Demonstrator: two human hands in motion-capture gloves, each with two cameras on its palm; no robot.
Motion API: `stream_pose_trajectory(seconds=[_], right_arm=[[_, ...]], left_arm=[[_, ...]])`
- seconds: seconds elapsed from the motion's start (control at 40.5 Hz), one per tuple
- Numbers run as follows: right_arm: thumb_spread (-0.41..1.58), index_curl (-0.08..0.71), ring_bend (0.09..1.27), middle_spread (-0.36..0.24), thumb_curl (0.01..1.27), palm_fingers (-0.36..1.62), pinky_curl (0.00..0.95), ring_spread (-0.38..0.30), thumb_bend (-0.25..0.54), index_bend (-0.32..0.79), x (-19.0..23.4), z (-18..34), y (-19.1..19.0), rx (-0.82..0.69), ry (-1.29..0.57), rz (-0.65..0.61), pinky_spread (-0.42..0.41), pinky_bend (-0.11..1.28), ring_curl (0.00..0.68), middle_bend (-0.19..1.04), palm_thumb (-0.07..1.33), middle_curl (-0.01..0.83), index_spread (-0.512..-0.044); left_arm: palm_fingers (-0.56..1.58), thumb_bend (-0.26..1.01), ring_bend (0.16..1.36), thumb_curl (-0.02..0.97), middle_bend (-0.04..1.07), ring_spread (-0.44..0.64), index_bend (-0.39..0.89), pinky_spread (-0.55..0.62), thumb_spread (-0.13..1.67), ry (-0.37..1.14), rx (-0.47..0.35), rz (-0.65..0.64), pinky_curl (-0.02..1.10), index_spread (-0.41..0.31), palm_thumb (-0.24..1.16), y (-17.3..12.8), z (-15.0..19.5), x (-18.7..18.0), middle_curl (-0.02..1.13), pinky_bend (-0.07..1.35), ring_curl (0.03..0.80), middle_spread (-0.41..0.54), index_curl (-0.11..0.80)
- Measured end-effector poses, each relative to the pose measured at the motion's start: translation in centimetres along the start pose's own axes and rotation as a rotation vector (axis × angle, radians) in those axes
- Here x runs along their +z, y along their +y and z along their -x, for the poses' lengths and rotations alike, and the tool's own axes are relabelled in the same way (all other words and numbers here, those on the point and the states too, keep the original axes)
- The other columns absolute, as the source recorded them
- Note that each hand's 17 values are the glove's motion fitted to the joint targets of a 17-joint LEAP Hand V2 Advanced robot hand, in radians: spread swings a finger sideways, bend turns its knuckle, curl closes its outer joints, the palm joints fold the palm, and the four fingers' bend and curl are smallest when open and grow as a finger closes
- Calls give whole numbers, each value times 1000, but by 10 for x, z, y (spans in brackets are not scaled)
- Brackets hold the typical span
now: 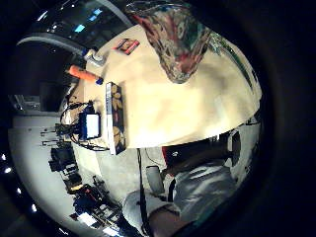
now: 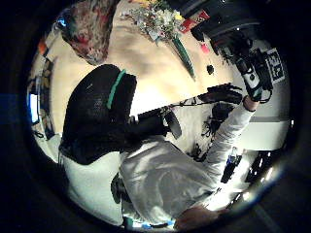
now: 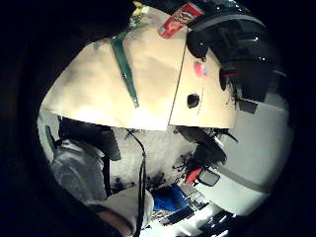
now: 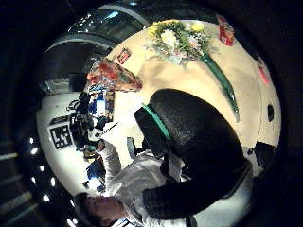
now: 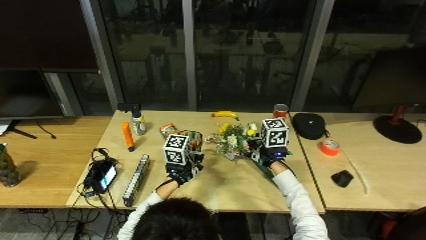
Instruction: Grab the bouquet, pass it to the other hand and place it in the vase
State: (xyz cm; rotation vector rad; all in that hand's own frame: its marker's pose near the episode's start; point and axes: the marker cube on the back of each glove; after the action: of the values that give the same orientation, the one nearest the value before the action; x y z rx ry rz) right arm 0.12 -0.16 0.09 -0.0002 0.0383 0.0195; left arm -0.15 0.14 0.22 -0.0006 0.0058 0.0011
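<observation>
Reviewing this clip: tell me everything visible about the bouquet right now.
The bouquet lies flat on the light wooden table, between the two gloved hands. Its head is a loose cluster of yellow, white and pale flowers with green leaves; a long green stem bundle runs from it toward the person's right side. In the palm views no hand grips it. The patterned vase stands apart, beside its flower end.

Lying on the tabletop (image 5: 226, 187): bouquet (image 5: 233, 141) centre, vase (image 5: 191, 140) just left, banana (image 5: 225, 114) behind, long box (image 5: 136, 172) far left.
</observation>
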Motion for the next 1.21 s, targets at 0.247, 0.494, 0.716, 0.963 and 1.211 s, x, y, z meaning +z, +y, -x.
stream_pose_trajectory(seconds=[0.247,0.494,0.716,0.963,1.211], right_arm=[[892,33,508,60,97,242,238,94,145,63,-2,3,6,-15,-86,20,200,606,182,215,292,132,-261],[1092,64,592,69,146,258,293,95,113,87,-7,-21,-11,117,-138,-19,223,692,234,195,328,184,-254],[1113,86,695,26,197,613,306,-4,66,76,7,-66,-47,342,-222,-80,119,721,280,296,360,268,-174],[1097,100,720,5,249,591,342,-52,17,47,75,-82,-63,519,-309,168,69,723,345,330,406,334,-126],[1085,96,724,11,293,569,354,-58,-18,58,143,-82,-76,565,-316,169,53,735,368,327,438,370,-99]], left_arm=[[244,148,474,116,189,313,142,303,934,11,22,8,163,63,274,4,2,5,133,334,159,214,123],[177,107,536,170,186,370,133,350,1126,31,31,4,224,91,283,8,3,3,187,372,200,263,160],[143,67,567,206,197,387,132,364,1188,44,30,-15,260,92,293,9,9,3,230,393,222,278,183],[124,28,574,237,197,403,140,369,1219,48,38,4,286,92,310,14,6,1,266,401,233,284,208],[118,-7,579,258,193,412,146,371,1233,51,34,23,303,92,324,14,12,10,291,400,240,287,230]])
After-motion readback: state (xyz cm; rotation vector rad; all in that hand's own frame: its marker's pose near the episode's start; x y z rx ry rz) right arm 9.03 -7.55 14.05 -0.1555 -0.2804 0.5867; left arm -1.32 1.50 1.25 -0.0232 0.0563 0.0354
